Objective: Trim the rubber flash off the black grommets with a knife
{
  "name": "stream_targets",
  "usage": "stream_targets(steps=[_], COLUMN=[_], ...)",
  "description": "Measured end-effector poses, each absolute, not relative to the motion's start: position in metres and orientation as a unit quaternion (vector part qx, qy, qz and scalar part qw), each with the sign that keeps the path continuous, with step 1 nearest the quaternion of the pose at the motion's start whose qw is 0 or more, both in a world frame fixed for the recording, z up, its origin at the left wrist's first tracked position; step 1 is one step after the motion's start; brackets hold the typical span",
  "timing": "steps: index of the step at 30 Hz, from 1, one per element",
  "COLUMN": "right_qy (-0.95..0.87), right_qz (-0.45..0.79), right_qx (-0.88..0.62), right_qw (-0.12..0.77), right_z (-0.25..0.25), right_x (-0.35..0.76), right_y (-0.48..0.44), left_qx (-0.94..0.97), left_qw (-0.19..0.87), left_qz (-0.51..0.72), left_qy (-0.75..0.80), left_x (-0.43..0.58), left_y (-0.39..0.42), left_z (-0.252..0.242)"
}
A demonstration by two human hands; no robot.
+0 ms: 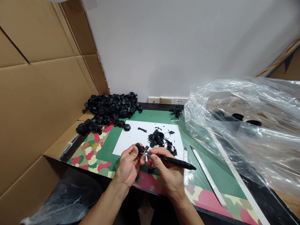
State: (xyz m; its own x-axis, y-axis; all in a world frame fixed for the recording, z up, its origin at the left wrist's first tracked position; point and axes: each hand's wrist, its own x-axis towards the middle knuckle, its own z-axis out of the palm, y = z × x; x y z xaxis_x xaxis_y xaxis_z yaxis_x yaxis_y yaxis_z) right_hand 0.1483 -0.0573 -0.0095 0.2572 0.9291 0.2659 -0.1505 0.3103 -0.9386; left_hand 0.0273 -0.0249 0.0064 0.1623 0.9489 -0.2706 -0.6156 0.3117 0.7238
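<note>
My left hand [129, 164] is closed round a small black plastic part [140, 148], held just above the near edge of a white sheet [132, 136]. My right hand [164, 167] grips a black knife-like tool [178, 162] like a pen, its thin tip touching the part. Black offcuts and trimmed scraps [160, 140] lie on the white sheet just beyond my hands.
A heap of black plastic parts [110, 109] sits at the table's far left by cardboard walls [35, 93]. A big clear plastic bag [246, 125] holding a few black parts fills the right side. White strips [206, 175] lie on the green mat [201, 156]. Wall sockets [166, 100] sit behind.
</note>
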Motion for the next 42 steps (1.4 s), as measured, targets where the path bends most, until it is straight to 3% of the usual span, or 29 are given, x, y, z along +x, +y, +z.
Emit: stream_targets(steps=[34, 38, 42], right_qy=[-0.512, -0.546, -0.618], right_qz=[0.335, 0.264, 0.095], right_qx=[-0.429, -0.438, -0.439], right_qw=[0.664, 0.664, 0.646], right_z=[-0.0084, -0.0041, -0.0016], right_x=[0.1483, 0.1449, 0.1487], right_y=[-0.0560, -0.0577, -0.0568], left_qx=[0.310, 0.308, 0.294], left_qw=[0.637, 0.625, 0.630], left_qz=[0.576, 0.581, 0.579], left_qy=[0.407, 0.421, 0.426], left_x=[0.0279, 0.0303, 0.0322], left_y=[-0.0273, -0.0293, -0.0317], left_z=[0.0045, 0.0080, 0.0109])
